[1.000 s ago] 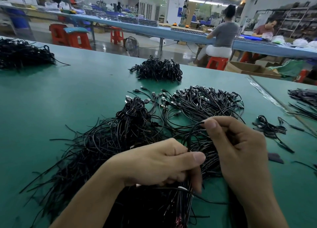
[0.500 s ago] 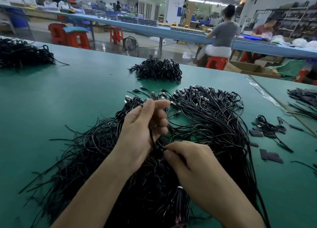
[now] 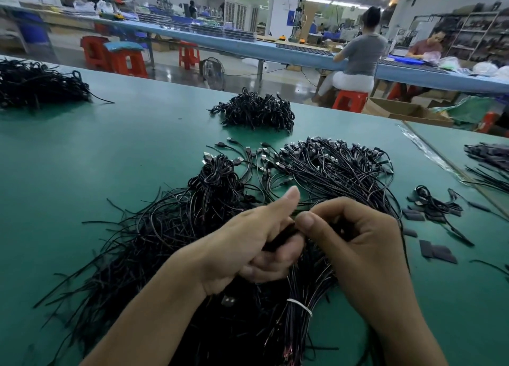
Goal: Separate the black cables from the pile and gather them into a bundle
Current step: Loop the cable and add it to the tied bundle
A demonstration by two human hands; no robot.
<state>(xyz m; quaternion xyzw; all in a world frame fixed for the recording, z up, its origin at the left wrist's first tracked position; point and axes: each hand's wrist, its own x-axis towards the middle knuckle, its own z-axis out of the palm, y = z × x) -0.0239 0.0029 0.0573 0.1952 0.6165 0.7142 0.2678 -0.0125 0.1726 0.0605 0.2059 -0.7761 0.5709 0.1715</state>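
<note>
A wide pile of black cables point(image 3: 165, 228) with USB plugs sprawls over the green table point(image 3: 110, 151) in front of me. My left hand point(image 3: 253, 244) grips a bunch of black cables above the pile, thumb raised. My right hand point(image 3: 355, 244) is curled right beside it, thumb and fingers pinching the same cables. Below the hands, a bundle of cables point(image 3: 297, 297) hangs tied with a white band point(image 3: 300, 306). More cables with plugs point(image 3: 330, 167) fan out behind the hands.
A bundled heap of cables point(image 3: 259, 112) lies further back, another heap point(image 3: 35, 84) at the far left. Small black tabs and a short cable point(image 3: 432, 208) lie to the right, more cables point(image 3: 487, 159) at the right edge. People sit at a blue table point(image 3: 248, 46) behind.
My hands have come together above the pile's middle. The left hand drew back from the far cables and now grips a bunch; the right hand rose to pinch it.
</note>
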